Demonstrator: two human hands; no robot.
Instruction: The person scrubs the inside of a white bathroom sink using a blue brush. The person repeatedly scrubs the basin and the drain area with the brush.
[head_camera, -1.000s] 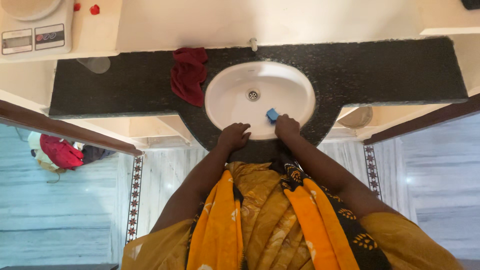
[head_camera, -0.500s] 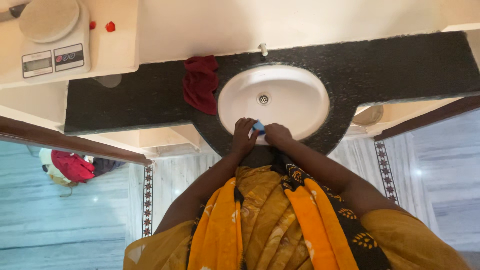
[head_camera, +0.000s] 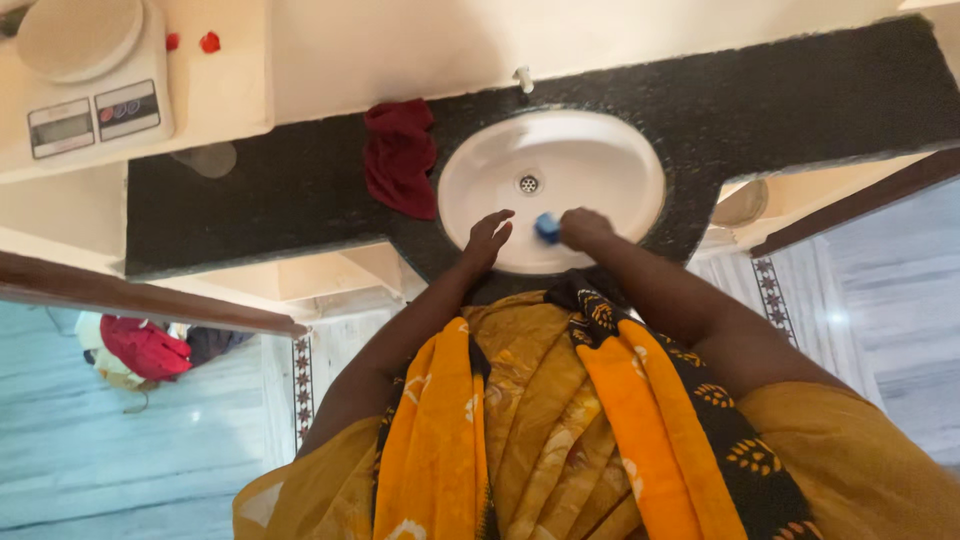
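The right hand (head_camera: 585, 228) grips a small blue scrubber (head_camera: 547, 227) inside the white sink (head_camera: 600, 160), middle of the frame. The left hand (head_camera: 487, 240) rests spread on the sink's near rim. The sink looks clean already. A red cloth (head_camera: 400, 155) lies on the dark surface (head_camera: 260, 195).

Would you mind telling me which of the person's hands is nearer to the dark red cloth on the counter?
Left. The left hand rests open on the sink's near rim, just right of the red cloth. The right hand, holding a blue scrubber, is farther right inside the sink.
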